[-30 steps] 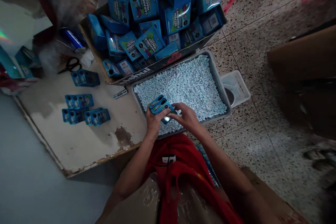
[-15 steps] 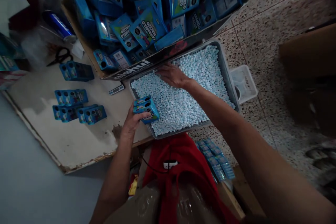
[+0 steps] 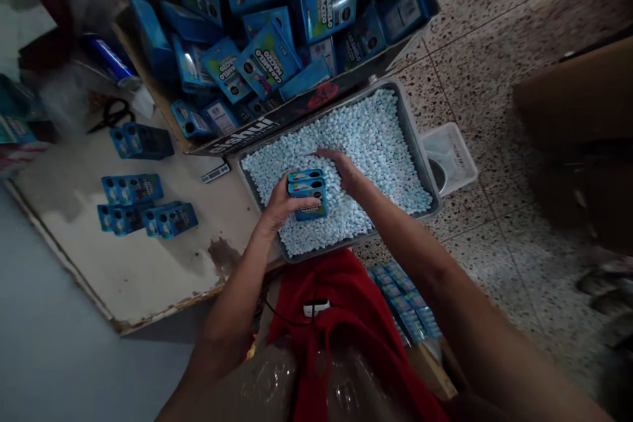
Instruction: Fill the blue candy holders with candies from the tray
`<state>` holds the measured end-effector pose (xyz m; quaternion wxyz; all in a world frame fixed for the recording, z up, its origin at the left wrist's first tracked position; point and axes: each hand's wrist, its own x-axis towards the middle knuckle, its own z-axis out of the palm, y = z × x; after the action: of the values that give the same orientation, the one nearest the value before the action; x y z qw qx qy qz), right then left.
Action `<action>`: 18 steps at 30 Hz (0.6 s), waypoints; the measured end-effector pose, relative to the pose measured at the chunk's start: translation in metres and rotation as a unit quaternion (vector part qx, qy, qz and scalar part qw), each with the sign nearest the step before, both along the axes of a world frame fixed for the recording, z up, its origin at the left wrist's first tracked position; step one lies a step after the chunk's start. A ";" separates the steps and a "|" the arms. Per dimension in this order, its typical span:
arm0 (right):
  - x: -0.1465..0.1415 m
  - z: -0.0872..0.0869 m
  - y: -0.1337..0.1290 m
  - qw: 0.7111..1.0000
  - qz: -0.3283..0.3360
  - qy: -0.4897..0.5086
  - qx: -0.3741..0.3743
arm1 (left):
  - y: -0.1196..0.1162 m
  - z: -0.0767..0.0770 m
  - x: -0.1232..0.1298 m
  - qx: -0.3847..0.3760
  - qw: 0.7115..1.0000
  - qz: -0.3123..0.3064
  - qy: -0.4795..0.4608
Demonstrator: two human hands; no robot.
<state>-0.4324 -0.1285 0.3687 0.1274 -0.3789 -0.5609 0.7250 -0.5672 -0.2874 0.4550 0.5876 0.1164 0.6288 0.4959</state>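
Note:
My left hand (image 3: pixel 281 204) grips a small group of blue candy boxes (image 3: pixel 310 201) above the near-left part of a grey tray (image 3: pixel 438 201). Its thumb lies across their front, and the boxes stand side by side. Small pale blue and white candies (image 3: pixel 376 138) fill the tray. Just right of the boxes, my right hand (image 3: pixel 343 170) is cupped around some candies, its fingers curved toward the boxes. The undersides of its fingers are partly hidden among the candies.
Behind the tray stands a cardboard carton (image 3: pixel 316 95) of larger blue packs. Small blue boxes (image 3: pixel 168 217), scissors (image 3: pixel 116 113) and a thermometer-like device (image 3: pixel 215 173) lie on the worn table (image 3: pixel 74 244). A clear plastic container (image 3: pixel 455 155) adjoins the tray's right side.
My left hand has carried the boxes rightward, farther over the candies. My right hand has drawn back from the tray's far side toward the boxes, its fingers now more curled.

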 end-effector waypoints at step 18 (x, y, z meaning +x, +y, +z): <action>-0.010 0.126 -0.022 0.980 -0.121 0.155 -0.011 | -0.001 0.013 -0.004 0.110 0.902 -0.056 0.414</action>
<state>-0.4421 -0.1500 0.4942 0.2955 -0.3289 -0.4763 0.7600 -0.5711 -0.2888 0.4679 0.2848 0.4098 0.7495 0.4351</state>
